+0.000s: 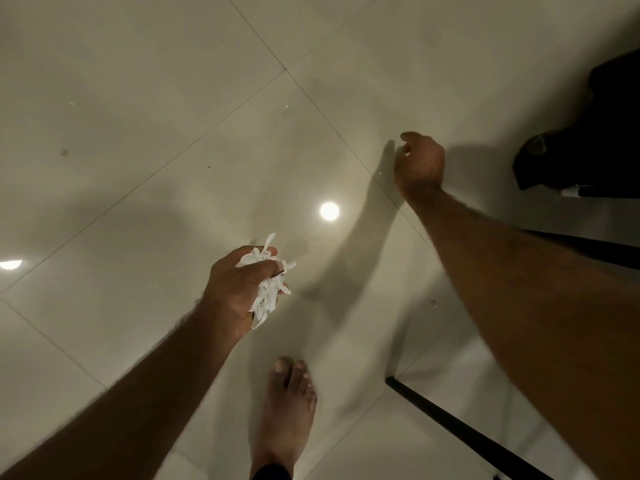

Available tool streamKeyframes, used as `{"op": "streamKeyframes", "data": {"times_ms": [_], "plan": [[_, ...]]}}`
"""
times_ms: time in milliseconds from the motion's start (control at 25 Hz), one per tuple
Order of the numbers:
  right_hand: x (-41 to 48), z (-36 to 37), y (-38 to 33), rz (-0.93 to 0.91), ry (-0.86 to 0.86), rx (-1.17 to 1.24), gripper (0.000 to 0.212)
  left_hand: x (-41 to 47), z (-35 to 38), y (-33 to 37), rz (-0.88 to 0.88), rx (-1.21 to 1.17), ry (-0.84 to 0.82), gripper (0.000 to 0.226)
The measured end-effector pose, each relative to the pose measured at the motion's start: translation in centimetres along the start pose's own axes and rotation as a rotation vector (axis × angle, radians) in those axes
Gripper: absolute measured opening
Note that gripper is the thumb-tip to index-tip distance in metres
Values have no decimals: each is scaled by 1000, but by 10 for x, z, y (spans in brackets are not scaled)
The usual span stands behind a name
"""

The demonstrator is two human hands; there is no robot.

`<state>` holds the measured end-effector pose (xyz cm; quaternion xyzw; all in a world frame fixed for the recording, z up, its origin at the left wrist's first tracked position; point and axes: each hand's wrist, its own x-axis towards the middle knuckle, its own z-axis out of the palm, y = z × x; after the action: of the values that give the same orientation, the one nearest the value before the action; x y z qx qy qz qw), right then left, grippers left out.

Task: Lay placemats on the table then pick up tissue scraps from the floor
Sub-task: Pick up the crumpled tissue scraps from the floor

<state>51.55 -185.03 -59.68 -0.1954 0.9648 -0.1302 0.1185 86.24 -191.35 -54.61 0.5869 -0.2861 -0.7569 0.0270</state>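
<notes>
Nearest us, a bare foot (pixel 287 410) stands flat on the floor (pixel 138 133), toes pointing away. To its right a thin, straight, matte black bar (pixel 460 431) runs diagonally across the tiles.

Further out, the left hand (pixel 235 289) is clenched round a wad of tissue scraps (pixel 266 296). The scraps are white, thin, torn into ragged strips and crumpled together. Loose ends stick out above the fingers and below the palm. We see the wad held above the floor, not touching it.

The floor is large, pale, glossy tiles with fine, dark grout lines. A round lamp reflection (pixel 329 211) shines on the polish beyond the left hand, and soft shadows of both arms fall across it.

Further still, the right hand (pixel 420 161) reaches out low over a grout line, its back to us, fingers curled down and thumb tucked in. We cannot tell whether it grips anything. A tiny white fleck (pixel 380 173) lies on the tile just beside it, and another fleck (pixel 286 106) lies farther off.

At the far right sits a bulky black object (pixel 588 133), too dark to make out.
</notes>
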Motion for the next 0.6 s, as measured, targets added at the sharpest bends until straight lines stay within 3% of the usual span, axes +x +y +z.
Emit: {"op": "streamKeyframes", "data": {"times_ms": [160,400,600], "plan": [[-15,10,-1,-14,16,-29,35,4,-13,15,22,-2,21,16],[-52,32,-13,-256,21,-54,32,0,-24,8,-8,-23,59,21],[-44,34,-26,-142,13,-13,32,-2,-27,6,-11,-41,51,19]]}}
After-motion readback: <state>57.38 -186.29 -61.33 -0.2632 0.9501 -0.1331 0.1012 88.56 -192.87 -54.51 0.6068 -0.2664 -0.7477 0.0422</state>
